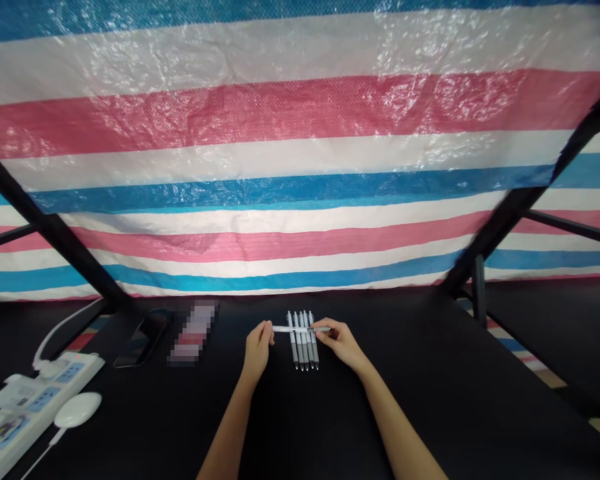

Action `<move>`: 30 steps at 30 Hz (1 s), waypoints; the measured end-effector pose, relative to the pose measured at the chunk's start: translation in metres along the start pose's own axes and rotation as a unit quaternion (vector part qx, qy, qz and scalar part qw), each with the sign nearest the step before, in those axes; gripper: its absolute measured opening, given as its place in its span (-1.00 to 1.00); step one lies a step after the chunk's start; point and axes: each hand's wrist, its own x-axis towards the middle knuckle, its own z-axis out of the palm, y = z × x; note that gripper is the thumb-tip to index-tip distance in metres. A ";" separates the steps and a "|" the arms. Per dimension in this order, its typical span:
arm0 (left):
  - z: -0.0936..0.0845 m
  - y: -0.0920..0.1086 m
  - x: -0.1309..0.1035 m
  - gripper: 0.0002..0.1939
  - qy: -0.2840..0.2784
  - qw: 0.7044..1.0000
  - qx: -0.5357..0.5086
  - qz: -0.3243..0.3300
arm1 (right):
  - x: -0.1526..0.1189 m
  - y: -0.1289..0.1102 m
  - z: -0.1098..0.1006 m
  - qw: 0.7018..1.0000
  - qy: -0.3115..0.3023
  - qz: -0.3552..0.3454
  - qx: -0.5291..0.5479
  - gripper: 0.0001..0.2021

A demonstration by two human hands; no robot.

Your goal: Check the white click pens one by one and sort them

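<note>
My left hand (259, 347) is closed on the white end of a pen (285, 329). My right hand (341, 343) pinches the grey end of the same pen, which is held level, crosswise between both hands. I cannot tell whether it is in one piece. Beneath and just behind it, several white pens (301, 347) with grey grips lie side by side on the black table (300, 413). Their tips point toward me and their clip ends point away. The held pen hides a strip of their barrels.
A dark phone (143, 339) and a pixelated pinkish item (194, 332) lie to the left. Nearer on that side are a white power strip (75, 380) with plugs and a white round device (78, 409) on a cable. Striped sheeting (300, 160) and black frame bars (80, 253) stand behind.
</note>
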 end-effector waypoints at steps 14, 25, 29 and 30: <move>-0.014 -0.003 0.005 -0.55 0.130 0.977 -0.157 -0.070 | 0.000 -0.013 -0.013 0.991 0.115 0.026 0.067 -0.85; -0.010 0.000 0.003 -0.56 0.115 0.978 -0.156 -0.073 | -0.001 -0.014 -0.009 0.992 0.099 0.046 0.064 -0.80; -0.010 -0.004 0.004 -0.55 0.112 0.979 -0.154 -0.066 | 0.000 -0.012 -0.009 0.993 0.100 0.038 0.054 -0.79; -0.010 -0.004 0.004 -0.55 0.112 0.980 -0.153 -0.067 | 0.000 -0.011 -0.010 0.993 0.098 0.037 0.052 -0.79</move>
